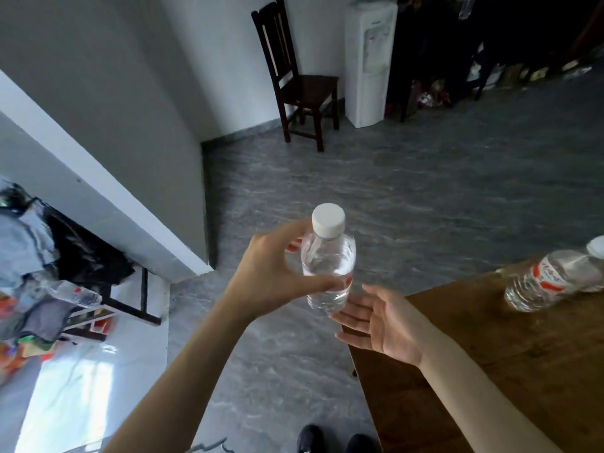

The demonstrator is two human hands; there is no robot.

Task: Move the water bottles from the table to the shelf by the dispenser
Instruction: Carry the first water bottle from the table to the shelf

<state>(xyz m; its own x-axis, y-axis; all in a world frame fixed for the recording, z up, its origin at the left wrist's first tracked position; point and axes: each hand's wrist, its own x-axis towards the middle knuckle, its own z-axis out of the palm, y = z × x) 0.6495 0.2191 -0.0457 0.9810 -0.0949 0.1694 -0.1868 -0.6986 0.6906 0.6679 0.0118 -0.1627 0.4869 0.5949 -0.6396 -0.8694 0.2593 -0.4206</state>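
Note:
My left hand (271,273) grips a clear water bottle (328,259) with a white cap, holding it upright in the air above the floor, left of the table. My right hand (379,322) is open just below and right of the bottle's base, palm up, fingertips near the bottom of it. Another water bottle (552,279) with a red and white label stands on the wooden table (490,371) at the right edge of view. The white water dispenser (367,63) stands across the room by the far wall, with a dark shelf (425,60) right of it.
A dark wooden chair (294,76) stands left of the dispenser against the wall. Grey floor (359,165) stretches between me and the dispenser. A wall corner (202,191) juts out at the left, with a cluttered rack (65,289) beyond it. My shoes (333,439) show at the bottom.

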